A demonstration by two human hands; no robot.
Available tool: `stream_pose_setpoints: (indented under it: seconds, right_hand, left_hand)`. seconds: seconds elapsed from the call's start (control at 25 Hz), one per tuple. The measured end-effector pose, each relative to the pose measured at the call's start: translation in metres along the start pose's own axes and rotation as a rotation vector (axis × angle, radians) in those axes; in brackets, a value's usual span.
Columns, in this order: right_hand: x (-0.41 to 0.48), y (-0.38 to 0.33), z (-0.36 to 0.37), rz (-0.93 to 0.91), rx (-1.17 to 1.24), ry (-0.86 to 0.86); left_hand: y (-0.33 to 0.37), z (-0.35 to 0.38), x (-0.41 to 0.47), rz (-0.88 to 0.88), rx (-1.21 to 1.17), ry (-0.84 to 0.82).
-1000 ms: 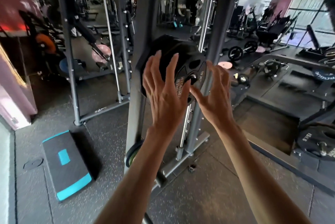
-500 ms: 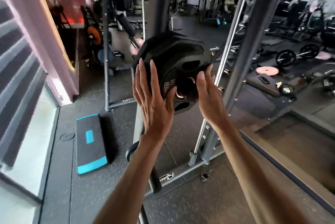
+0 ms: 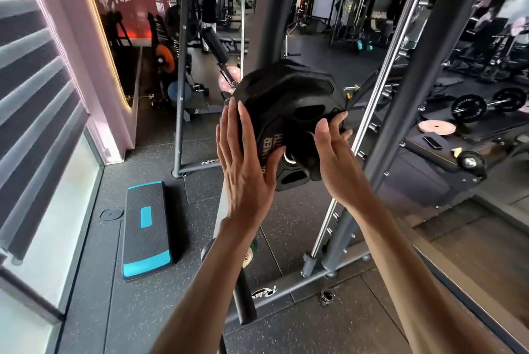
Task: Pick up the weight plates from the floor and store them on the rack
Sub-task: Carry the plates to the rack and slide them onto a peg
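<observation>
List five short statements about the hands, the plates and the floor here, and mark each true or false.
1. The left hand lies with straight fingers against the black weight plate. True.
2. The black weight plate lies flat on the floor. False: it stands upright, off the floor, at the rack, between both hands.
3. The step platform on the floor has teal trim. True.
4. The pink plate at the right is loaded on a barbell. False: it lies flat on its own, near a phone.
5. The right hand hangs free of the plate. False: it holds the plate's right edge.
</observation>
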State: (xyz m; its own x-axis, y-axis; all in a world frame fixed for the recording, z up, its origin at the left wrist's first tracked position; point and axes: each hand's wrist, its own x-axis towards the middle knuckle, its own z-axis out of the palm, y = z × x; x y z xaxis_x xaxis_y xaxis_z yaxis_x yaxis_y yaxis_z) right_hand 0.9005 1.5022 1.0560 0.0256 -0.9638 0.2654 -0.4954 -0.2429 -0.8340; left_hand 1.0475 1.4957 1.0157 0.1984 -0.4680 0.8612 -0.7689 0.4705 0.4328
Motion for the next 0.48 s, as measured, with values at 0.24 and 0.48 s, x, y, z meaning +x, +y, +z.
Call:
stream_pose_setpoints:
  seconds: [0.24, 0.48]
  right_hand:
    - [-0.005, -0.002, -0.011, -0.004, -0.083, -0.013]
    - [-0.002, -0.003, -0.014, -0.055, -0.093, 0.350]
  left_hand:
    - [0.000, -0.007, 0.000, -0.031, -0.011, -0.058]
    - [0.010, -0.025, 0.003, -0.095, -0.123, -0.075]
